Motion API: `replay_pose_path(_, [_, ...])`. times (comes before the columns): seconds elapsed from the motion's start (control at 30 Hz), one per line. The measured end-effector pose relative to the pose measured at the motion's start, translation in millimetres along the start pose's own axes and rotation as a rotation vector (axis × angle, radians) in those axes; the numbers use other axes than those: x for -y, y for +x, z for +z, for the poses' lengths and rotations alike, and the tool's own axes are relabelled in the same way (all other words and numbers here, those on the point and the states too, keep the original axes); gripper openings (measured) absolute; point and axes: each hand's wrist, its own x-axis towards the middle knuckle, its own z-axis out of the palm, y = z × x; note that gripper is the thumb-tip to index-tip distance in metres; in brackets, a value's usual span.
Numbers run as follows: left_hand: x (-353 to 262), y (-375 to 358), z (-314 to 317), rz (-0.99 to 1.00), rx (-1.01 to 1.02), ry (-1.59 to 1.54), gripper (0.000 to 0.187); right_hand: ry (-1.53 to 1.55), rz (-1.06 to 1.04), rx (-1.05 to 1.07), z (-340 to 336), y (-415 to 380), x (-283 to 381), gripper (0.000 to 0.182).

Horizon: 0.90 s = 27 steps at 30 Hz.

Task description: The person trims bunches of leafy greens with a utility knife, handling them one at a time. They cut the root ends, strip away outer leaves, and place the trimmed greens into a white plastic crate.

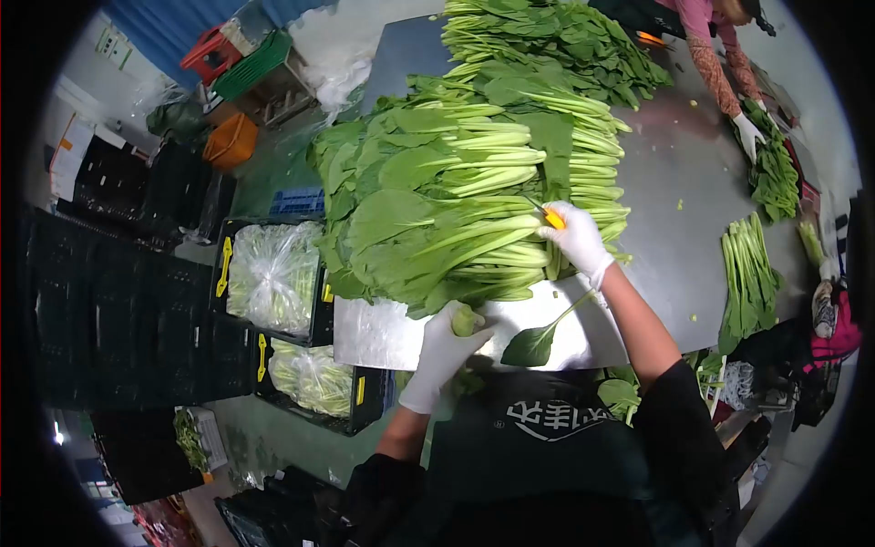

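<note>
the left hand point(447, 345), in a white glove, is curled around the cut base of a green stalk point(468, 320) at the near edge of the steel desk point(674, 210), just below the big heap of leafy greens point(447, 210). the right hand point(576, 239), also gloved, is closed on a small knife with a yellow handle point(552, 219), and it rests against the stem ends on the right side of that heap. a single loose leaf point(533, 345) lies on the desk between the two hands, nearer the body. a smaller bundle of stalks point(749, 278) lies well apart to the right. at the far corner another person's gloved hand point(749, 135) presses on a separate pile of greens point(775, 173). left of the desk, black crates point(273, 273) hold bagged greens.
</note>
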Motion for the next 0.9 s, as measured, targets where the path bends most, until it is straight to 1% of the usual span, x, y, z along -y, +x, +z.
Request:
replay_pose_path(0.03, [-12.4, -1.8, 6.1, 0.086, -0.067, 0.241, 0.022, 0.402, 0.134, 0.052, -5.4, -7.4, 11.2, 0.023])
replay_pose_path(0.07, [-18.9, -2.1, 13.2, 0.176, -0.131, 0.480, 0.021, 0.636, 0.407, 0.227, -22.0, -14.6, 22.3, 0.015])
replay_pose_path(0.1, [-21.0, 0.2, 21.8, 0.315, -0.198, 0.577, 0.026, 0.740, 0.491, 0.227, -28.5, -23.6, 27.6, 0.012])
replay_pose_path(0.13, [-27.2, 1.4, 29.2, 0.324, -0.173, 0.571, 0.026, 0.845, 0.574, 0.225, -33.0, -33.2, 29.6, 0.009])
replay_pose_path(0.2, [-46.1, 4.9, 42.6, 0.637, -0.274, 0.801, 0.028, 0.905, 0.681, 0.211, -41.4, -51.9, 32.5, 0.007])
replay_pose_path(0.23, [-46.5, 9.8, 51.2, 0.735, -0.276, 0.807, 0.028, 0.916, 0.710, 0.232, -42.5, -62.2, 26.3, 0.009])
replay_pose_path(0.27, [-48.9, 13.6, 60.5, 0.739, -0.259, 0.806, 0.028, 0.931, 0.735, 0.257, -42.2, -71.5, 20.8, 0.011])
replay_pose_path(0.33, [-52.1, 17.2, 77.1, 0.795, -0.164, 1.042, 0.024, 1.075, 0.819, 0.238, -47.9, -88.6, 26.0, 0.011])
replay_pose_path(0.37, [-45.7, 17.7, 83.6, 0.760, -0.085, 1.157, 0.023, 0.995, 0.867, 0.202, -46.8, -94.5, 24.6, 0.009])
replay_pose_path(0.4, [-41.4, 16.3, 87.0, 0.768, -0.075, 1.157, 0.023, 0.998, 0.870, 0.191, -50.8, -102.4, 23.6, 0.009])
replay_pose_path(0.47, [-32.1, 9.8, 88.3, 0.611, 0.097, 1.199, 0.021, 1.103, 0.873, 0.070, -62.0, -124.3, 18.6, 0.003])
replay_pose_path(0.5, [-23.0, 7.8, 81.6, 0.612, 0.103, 1.204, 0.021, 1.081, 0.848, 0.073, -67.1, -141.0, 4.4, 0.004])
replay_pose_path(0.53, [-12.4, 7.2, 67.9, 0.545, 0.074, 1.062, 0.019, 1.056, 0.823, 0.078, -79.6, -166.2, -17.2, 0.005])
replay_pose_path(0.57, [-6.1, 7.1, 54.3, 0.473, 0.047, 0.919, 0.017, 0.940, 0.858, 0.040, -121.8, -211.8, -33.1, 0.008])
replay_pose_path(0.6, [-7.0, 6.6, 41.9, 0.428, 0.061, 0.903, 0.017, 0.860, 0.935, -0.009, -146.8, -236.1, -35.7, 0.010])
replay_pose_path(0.63, [0.8, 11.5, 31.6, 0.349, 0.053, 0.980, 0.019, 0.752, 1.065, -0.079, -169.5, -265.3, -42.6, 0.010])
replay_pose_path(0.67, [12.0, 16.7, 25.7, 0.267, 0.043, 1.056, 0.021, 0.682, 1.131, -0.099, -190.0, -307.2, -67.7, 0.012])
replay_pose_path(0.7, [16.8, 21.4, 25.5, 0.260, 0.044, 1.057, 0.021, 0.410, 1.202, 0.024, -209.6, -354.0, -104.1, 0.014])
replay_pose_path(0.73, [18.2, 30.9, 26.7, 0.383, -0.020, 1.065, 0.019, 0.133, 1.252, 0.144, -222.7, -399.2, -143.6, 0.016])
replay_pose_path(0.77, [18.2, 42.7, 27.9, 0.508, -0.088, 1.071, 0.016, -0.201, 1.092, 0.092, -226.8, -441.7, -182.5, 0.019])
replay_pose_path(0.8, [17.0, 55.4, 36.3, 0.569, -0.108, 1.005, 0.015, -0.518, 0.902, 0.039, -222.8, -459.9, -208.1, 0.022])
replay_pose_path(0.83, [16.1, 72.3, 49.8, 0.584, -0.118, 1.107, 0.011, -0.377, 1.053, -0.060, -215.6, -429.8, -181.8, 0.024])
replay_pose_path(0.87, [1.2, 81.8, 60.2, 0.641, -0.071, 1.189, 0.008, -0.364, 1.035, -0.047, -198.0, -394.7, -160.5, 0.024])
replay_pose_path(0.9, [20.6, 106.0, 69.5, 0.832, -0.103, 1.135, 0.018, -0.191, 0.992, -0.150, -180.8, -363.9, -142.2, 0.026])
